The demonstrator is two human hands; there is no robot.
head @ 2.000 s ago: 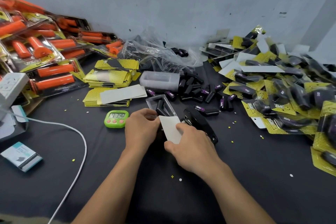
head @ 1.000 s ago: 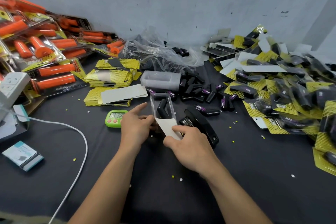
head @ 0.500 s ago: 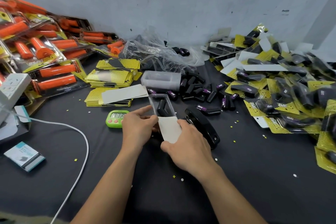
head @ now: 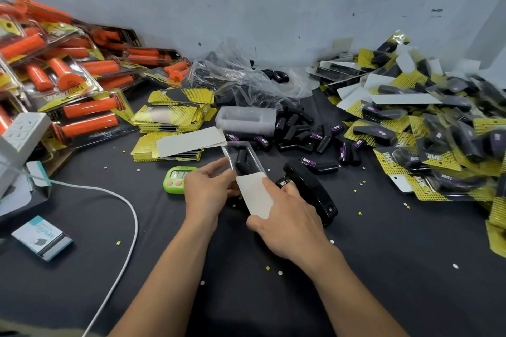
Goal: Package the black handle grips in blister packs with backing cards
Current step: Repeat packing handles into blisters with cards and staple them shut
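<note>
Where the two forearms meet over the dark tabletop (head: pixel 383 268), a clear blister pack (head: pixel 229 154) is held tilted just above the surface; it is taken as dial centre. Contents: black handle grips (head: pixel 241 159), visible in the far half, count unclear. A backing card (head: pixel 256 194), blank white face up, overlaps the pack's near half; whether it sits under the flange cannot be told.

Left hand (head: pixel 208 191): grip clamped on the pack's left edge, forefinger stretched toward its side. Right hand (head: pixel 287 227): grip pinching the card, thumb at the near end, forefinger along the right edge.

At 4 o'clock, just beside the right hand, lies a black stapler (head: pixel 309 191). At 8 o'clock, a green timer (head: pixel 176 179) is partly hidden by the left hand; beyond it are a white cable (head: pixel 131 216) and a small blue-and-white box (head: pixel 42 238).

At 11 o'clock are stacks of yellow cards (head: pixel 169 117). At 12, a nested stack of translucent shells (head: pixel 246 119). At 1, loose black grips (head: pixel 301 134). Farther at 12, a crumpled plastic bag (head: pixel 246 82). At 2 to 3, a heap of finished packs (head: pixel 424 145), each holding black grips. At 10, packs of orange grips (head: pixel 82 115).
</note>
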